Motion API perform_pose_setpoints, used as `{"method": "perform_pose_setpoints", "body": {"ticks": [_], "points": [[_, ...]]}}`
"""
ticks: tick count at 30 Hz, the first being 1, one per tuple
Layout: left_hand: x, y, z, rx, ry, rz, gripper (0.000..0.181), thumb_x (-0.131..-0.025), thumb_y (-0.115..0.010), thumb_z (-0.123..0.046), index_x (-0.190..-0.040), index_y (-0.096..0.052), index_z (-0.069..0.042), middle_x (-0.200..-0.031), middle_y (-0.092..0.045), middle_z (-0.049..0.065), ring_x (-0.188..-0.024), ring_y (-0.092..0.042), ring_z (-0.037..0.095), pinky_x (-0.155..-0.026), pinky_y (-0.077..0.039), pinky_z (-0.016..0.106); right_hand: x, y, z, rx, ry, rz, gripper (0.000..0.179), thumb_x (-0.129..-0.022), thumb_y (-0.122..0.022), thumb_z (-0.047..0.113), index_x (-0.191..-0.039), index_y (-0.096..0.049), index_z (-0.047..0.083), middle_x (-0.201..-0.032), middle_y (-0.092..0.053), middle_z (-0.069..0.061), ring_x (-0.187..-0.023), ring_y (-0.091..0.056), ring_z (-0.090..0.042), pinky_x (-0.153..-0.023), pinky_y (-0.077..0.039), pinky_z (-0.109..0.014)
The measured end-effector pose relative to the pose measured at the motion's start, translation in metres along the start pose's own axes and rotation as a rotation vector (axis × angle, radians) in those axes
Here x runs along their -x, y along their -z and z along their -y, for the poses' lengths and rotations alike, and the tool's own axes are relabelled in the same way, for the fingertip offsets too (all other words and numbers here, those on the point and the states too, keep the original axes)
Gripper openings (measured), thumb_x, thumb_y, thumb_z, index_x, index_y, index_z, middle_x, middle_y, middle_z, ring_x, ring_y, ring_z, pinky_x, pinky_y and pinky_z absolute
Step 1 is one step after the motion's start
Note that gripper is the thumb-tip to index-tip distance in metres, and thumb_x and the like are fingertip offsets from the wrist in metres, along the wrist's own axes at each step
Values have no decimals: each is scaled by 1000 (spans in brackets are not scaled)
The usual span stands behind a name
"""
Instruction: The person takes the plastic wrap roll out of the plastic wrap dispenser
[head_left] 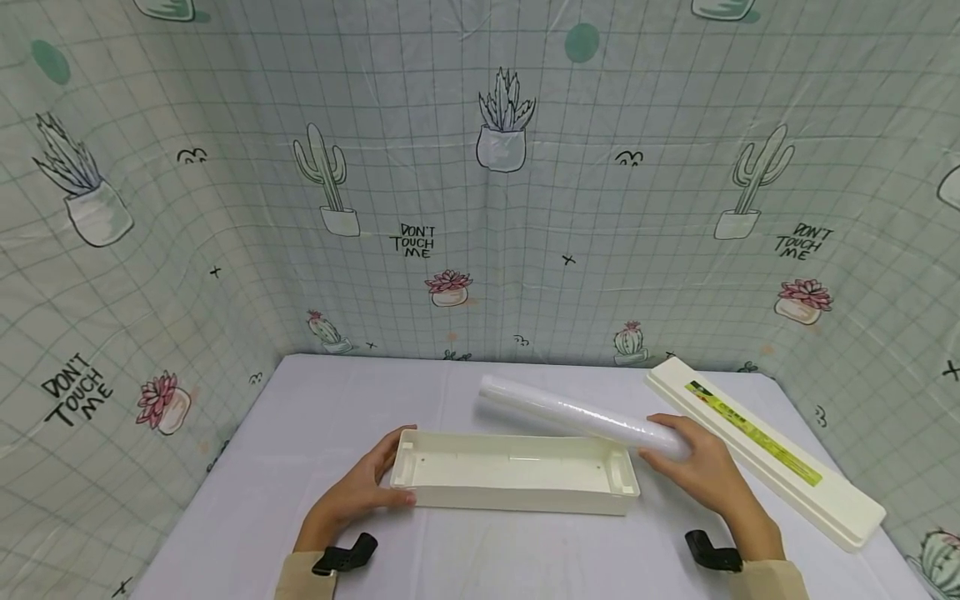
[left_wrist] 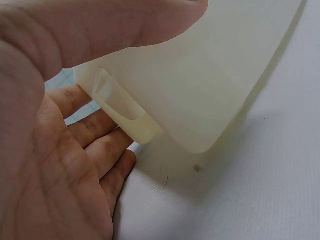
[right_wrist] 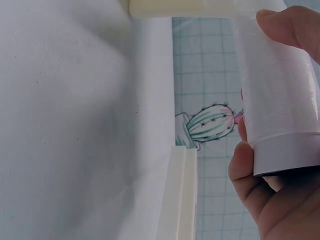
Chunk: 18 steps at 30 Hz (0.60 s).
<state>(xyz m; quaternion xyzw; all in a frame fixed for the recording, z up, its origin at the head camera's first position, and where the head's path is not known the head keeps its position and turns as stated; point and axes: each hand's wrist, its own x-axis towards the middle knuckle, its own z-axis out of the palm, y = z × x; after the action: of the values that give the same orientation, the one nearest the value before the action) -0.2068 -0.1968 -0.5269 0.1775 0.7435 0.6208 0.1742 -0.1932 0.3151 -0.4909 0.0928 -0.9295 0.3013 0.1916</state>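
A cream plastic box (head_left: 517,497), long and uncovered, lies on the white table with its inside bare. My left hand (head_left: 367,483) holds its left end, thumb at the front wall and fingers behind; the left wrist view shows that hand (left_wrist: 65,150) around the box corner (left_wrist: 200,100). My right hand (head_left: 701,462) grips the right end of a roll of clear plastic wrap (head_left: 558,406). The roll slants above and behind the box, its far end to the left. In the right wrist view, thumb and fingers curl round the roll (right_wrist: 280,95) near its end.
A long cream lid (head_left: 847,508) with a yellow-green label (head_left: 750,432) lies slantwise at the right of the table (head_left: 322,408). Cactus-printed cloth (head_left: 420,183) hangs behind and at both sides.
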Motion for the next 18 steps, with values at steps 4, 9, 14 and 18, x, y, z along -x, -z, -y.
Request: {"method": "perform_pose_setpoints", "body": {"ticks": [4, 9, 14, 18], "points": [[0, 0, 0, 5, 8, -4, 109, -79, -88, -12, -164, -19, -8, -168, -29, 15, -157, -18, 41, -120, -6, 71, 0, 0, 0, -10, 4, -3, 50, -81, -89, 27, -125, -71, 14, -119, -74, -10, -104, -62, -14, -82, -52, -35], [0, 0, 1, 9, 7, -3, 109, -79, -88, -11, -164, -19, -8, -168, -29, 14, -157, -18, 40, -120, -6, 70, 0, 0, -1, -12, 15, -11, 51, -80, -90, 25, -125, -71, 13, -117, -74, -9, -102, -62, -12, -81, -51, -33], [0, 0, 1, 8, 0, 0, 109, -80, -88, -11, -164, -19, -7, -168, -29, 14, -157, -19, 40, -121, -8, 69, 0, 0, -4, -11, 26, -25, 51, -80, -90, 23, -126, -70, 11, -118, -74, -11, -102, -62, -12, -81, -51, -31], [1, 0, 0, 3, -6, 2, 109, -80, -87, -11, -164, -19, -7, -167, -30, 15, -156, -19, 40, -120, -8, 69, 1, 1, -8, -7, 18, -30, 51, -81, -89, 23, -126, -70, 11, -120, -73, -14, -103, -63, -16, -81, -50, -28]]}}
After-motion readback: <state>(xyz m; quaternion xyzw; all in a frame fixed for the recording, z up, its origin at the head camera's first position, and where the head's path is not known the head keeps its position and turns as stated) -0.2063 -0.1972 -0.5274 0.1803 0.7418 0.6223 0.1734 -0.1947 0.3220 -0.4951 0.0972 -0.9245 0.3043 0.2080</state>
